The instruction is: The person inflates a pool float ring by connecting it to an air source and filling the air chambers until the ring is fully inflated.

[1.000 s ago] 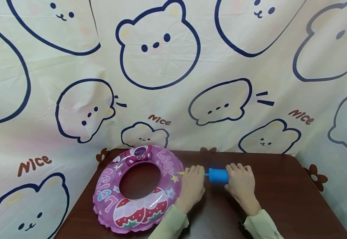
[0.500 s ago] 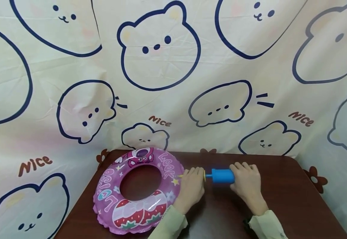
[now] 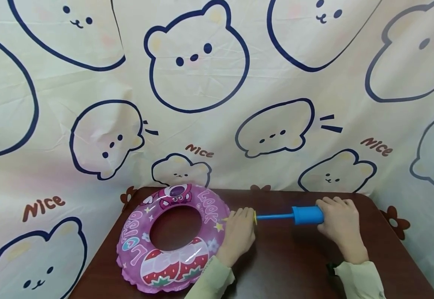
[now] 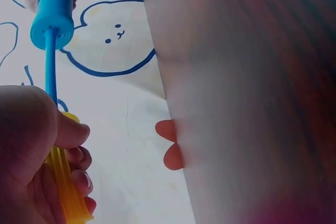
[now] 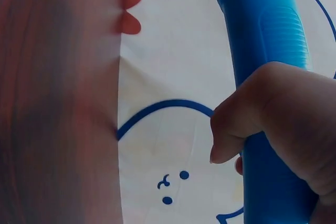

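Observation:
A blue hand air pump (image 3: 308,215) is stretched lengthwise across the space between both hands, its thin blue rod drawn far out. My left hand (image 3: 237,234) grips the pump's yellow end (image 4: 68,190), fingers curled round it. On the right, my right hand (image 3: 340,224) holds the thick blue barrel (image 5: 268,40). A purple inflatable swim ring (image 3: 134,224) with strawberry and bear prints lies beside my left hand. The yellow tip pokes out past the left knuckles at the ring's right side; whether it sits in a valve is hidden.
Everything is on a dark brown wooden table (image 3: 276,265) with rounded far corners. Behind and at both sides hangs a pale cloth (image 3: 217,133) printed with bear outlines, close to the table's edge.
My right hand has moved right with the blue barrel, drawing out a much longer stretch of rod. The left hand and the swim ring have stayed nearly in place.

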A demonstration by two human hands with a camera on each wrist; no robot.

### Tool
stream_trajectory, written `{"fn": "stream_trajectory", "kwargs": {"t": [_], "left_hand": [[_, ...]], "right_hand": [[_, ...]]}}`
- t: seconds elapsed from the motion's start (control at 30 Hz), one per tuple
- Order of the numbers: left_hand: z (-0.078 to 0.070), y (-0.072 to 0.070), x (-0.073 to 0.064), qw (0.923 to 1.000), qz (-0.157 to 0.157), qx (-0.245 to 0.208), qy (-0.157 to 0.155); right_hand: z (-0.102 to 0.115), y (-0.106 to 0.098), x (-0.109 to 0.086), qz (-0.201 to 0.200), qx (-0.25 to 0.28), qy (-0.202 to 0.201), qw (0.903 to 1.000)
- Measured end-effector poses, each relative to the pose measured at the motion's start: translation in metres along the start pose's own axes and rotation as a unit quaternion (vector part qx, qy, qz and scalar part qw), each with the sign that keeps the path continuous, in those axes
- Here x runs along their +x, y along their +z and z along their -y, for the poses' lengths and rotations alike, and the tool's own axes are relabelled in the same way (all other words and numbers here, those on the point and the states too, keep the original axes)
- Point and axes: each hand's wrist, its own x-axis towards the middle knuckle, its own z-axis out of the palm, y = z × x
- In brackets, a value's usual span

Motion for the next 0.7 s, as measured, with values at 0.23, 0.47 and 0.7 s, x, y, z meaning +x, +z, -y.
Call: {"fn": "stream_trajectory", "kwargs": {"t": [0.23,0.47,0.7], "left_hand": [[-0.008,0.002,0.000,0.9973,-0.044,0.057,0.013],[-0.013,0.002,-0.001,0.9942,-0.067,0.081,0.023],[-0.015,0.003,-0.004,0.9959,-0.045,0.077,0.019]], "right_hand": [[0.010,0.004,0.002,-0.020,-0.032,-0.006,0.9993],[0.035,0.010,0.005,-0.005,-0.039,-0.025,0.9989],[0.058,0.017,0.005,0.006,-0.036,-0.048,0.9982]]}}
